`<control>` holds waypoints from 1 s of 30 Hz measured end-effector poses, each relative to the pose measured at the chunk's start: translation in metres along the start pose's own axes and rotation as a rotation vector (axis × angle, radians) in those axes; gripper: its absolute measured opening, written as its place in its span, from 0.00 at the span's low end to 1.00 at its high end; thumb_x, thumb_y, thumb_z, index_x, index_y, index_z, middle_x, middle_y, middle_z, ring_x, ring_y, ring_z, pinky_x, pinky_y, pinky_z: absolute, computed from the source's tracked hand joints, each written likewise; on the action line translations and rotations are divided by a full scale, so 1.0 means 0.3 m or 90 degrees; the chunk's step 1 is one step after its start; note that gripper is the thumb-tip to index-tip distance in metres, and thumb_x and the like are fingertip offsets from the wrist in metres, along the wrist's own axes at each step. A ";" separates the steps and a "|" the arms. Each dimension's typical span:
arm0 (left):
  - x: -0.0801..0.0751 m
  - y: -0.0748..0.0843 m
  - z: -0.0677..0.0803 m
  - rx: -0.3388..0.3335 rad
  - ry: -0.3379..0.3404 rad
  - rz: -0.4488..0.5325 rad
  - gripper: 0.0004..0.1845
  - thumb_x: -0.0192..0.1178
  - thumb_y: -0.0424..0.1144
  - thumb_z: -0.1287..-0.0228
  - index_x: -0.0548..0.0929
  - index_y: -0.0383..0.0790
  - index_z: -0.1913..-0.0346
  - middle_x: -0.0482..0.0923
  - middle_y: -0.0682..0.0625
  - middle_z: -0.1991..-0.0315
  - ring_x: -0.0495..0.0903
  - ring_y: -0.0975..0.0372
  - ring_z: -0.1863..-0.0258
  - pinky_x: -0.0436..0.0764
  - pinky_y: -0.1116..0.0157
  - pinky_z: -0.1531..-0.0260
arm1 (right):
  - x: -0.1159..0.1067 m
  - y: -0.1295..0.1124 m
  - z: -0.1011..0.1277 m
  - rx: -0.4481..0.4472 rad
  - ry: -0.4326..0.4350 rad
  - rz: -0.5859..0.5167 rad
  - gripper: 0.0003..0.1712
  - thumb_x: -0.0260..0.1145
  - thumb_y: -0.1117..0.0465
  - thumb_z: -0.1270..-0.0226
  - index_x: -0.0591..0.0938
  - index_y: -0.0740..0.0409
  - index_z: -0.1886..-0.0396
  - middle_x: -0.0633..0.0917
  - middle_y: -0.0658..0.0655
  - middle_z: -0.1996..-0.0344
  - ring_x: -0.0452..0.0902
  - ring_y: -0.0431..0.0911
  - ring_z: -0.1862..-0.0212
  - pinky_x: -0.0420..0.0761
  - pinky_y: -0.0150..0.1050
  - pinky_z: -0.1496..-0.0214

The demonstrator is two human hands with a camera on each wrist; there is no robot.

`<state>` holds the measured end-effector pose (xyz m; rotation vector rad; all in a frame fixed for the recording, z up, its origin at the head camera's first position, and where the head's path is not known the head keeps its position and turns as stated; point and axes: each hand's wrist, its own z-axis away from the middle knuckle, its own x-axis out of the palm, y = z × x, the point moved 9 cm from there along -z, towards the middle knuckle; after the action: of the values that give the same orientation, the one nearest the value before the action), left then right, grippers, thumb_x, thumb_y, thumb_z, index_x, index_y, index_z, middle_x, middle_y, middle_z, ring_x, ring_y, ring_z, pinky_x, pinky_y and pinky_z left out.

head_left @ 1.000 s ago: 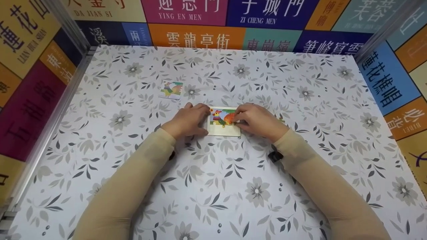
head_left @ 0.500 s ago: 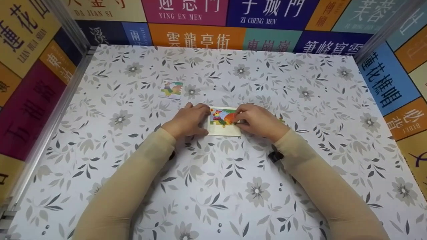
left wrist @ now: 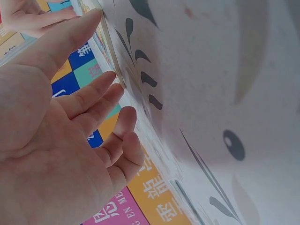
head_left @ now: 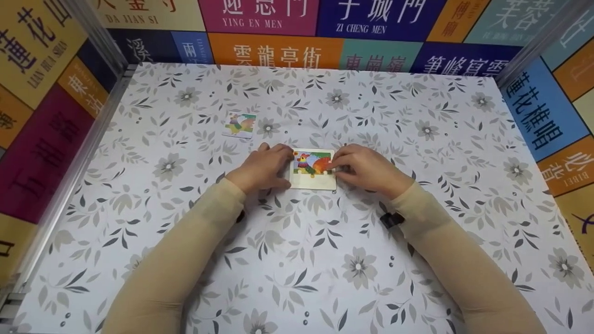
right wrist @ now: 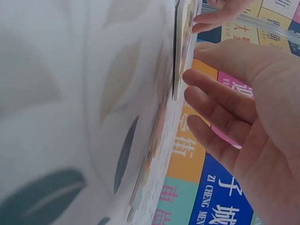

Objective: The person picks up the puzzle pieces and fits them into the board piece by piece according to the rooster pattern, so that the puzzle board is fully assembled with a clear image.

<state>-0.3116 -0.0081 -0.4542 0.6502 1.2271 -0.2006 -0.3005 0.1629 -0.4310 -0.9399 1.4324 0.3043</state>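
Observation:
A small cream puzzle board (head_left: 315, 182) lies mid-table. Rooster jigsaw pieces (head_left: 306, 162) fill its upper part, while its lower strip is bare. My left hand (head_left: 264, 168) touches the board's left side, thumb at the near corner and fingertips at the far one. In the left wrist view its ring and little fingers bend loosely. At the right side, the fingers of my right hand (head_left: 369, 169) touch the picture's edge. In the right wrist view, nothing shows between its thumb and fingers. Loose puzzle pieces (right wrist: 143, 180) lie on the table beneath this hand, hidden in the head view.
Farther back and to the left lies a small picture card (head_left: 240, 125) with the same kind of rooster. A white flowered cloth (head_left: 357, 264) covers the table. Colourful panels with lettering (head_left: 278, 51) stand behind and at both sides.
My right hand has shifted slightly to the right, uncovering more of the picture's right end. The bit of loose piece seen beside it earlier is now hidden. My left hand and the board stay put.

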 end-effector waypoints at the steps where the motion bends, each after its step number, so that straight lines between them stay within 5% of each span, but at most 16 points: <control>1: -0.001 0.000 0.000 0.000 0.001 -0.001 0.36 0.70 0.51 0.50 0.71 0.46 0.37 0.65 0.53 0.33 0.66 0.49 0.48 0.71 0.52 0.50 | -0.006 0.002 0.005 -0.004 0.007 0.000 0.11 0.68 0.60 0.40 0.88 0.53 0.58 0.84 0.52 0.57 0.78 0.47 0.52 0.75 0.45 0.46; 11: 0.004 -0.003 -0.003 0.004 0.004 0.001 0.36 0.70 0.51 0.50 0.71 0.45 0.37 0.66 0.54 0.33 0.66 0.49 0.48 0.71 0.52 0.50 | -0.048 0.041 0.057 -0.008 0.050 0.010 0.09 0.68 0.61 0.41 0.88 0.54 0.61 0.86 0.50 0.62 0.81 0.45 0.56 0.77 0.44 0.50; 30: 0.005 -0.006 -0.001 -0.013 -0.011 0.018 0.36 0.70 0.51 0.50 0.71 0.46 0.37 0.65 0.54 0.33 0.65 0.50 0.46 0.69 0.52 0.46 | -0.075 0.111 0.121 0.069 0.053 0.024 0.10 0.70 0.56 0.41 0.88 0.53 0.61 0.84 0.49 0.60 0.79 0.44 0.56 0.77 0.44 0.50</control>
<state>-0.3121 -0.0092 -0.4562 0.6460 1.2021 -0.1694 -0.3019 0.2170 -0.4272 -0.8465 1.5294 0.2154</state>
